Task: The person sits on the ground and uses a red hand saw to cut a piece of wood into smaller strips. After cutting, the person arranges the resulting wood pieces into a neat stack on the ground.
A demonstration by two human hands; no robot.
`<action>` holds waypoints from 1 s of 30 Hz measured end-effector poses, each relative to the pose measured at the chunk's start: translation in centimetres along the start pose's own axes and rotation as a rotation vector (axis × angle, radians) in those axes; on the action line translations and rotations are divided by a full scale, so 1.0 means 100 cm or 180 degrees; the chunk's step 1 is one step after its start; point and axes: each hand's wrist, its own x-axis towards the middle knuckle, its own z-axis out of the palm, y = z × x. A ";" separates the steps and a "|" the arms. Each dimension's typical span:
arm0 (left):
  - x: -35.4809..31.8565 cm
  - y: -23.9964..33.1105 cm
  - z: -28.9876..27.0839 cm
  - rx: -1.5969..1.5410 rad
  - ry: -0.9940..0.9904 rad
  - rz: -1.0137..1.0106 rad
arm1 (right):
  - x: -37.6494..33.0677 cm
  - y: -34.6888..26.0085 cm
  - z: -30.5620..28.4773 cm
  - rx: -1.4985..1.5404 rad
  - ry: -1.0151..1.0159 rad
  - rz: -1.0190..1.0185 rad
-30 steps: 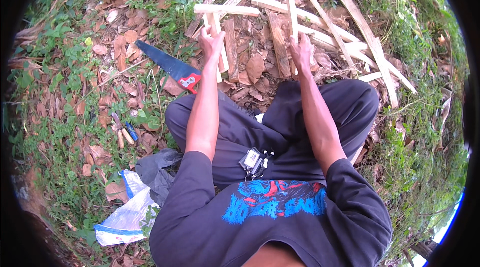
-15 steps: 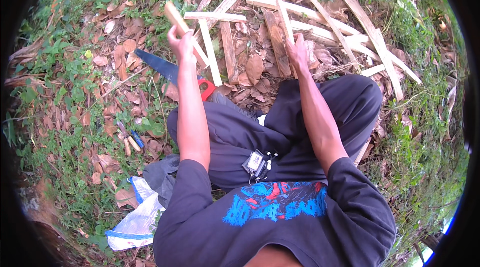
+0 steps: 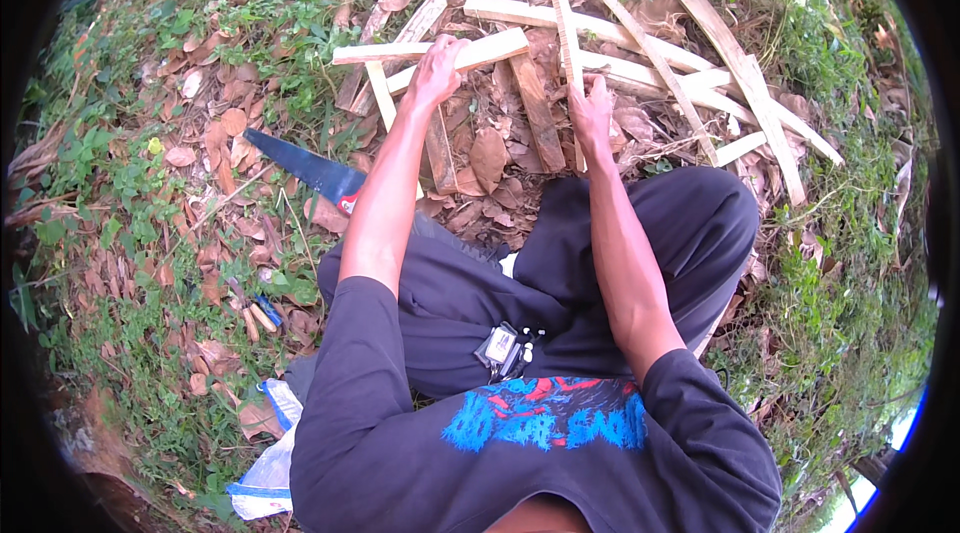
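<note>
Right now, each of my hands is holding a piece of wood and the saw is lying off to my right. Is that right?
Not quite: the saw lies to your left, as the head view shows. The rest holds: your left hand has one piece of wood and your right hand another piece of wood.

Saw (image 3: 305,165) left of wooden strips (image 3: 568,43)
</note>
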 end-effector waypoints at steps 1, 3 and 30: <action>0.000 -0.001 0.002 0.0008 0.0017 0.0010 | -0.002 -0.007 0.000 0.0077 -0.0088 0.0108; 0.004 0.002 0.002 -0.0025 -0.0009 0.0047 | -0.001 0.000 0.003 0.0210 -0.0126 0.0110; -0.099 -0.002 -0.028 -0.0286 0.0832 -0.1074 | 0.028 -0.031 0.068 -0.1930 -0.0764 -0.2782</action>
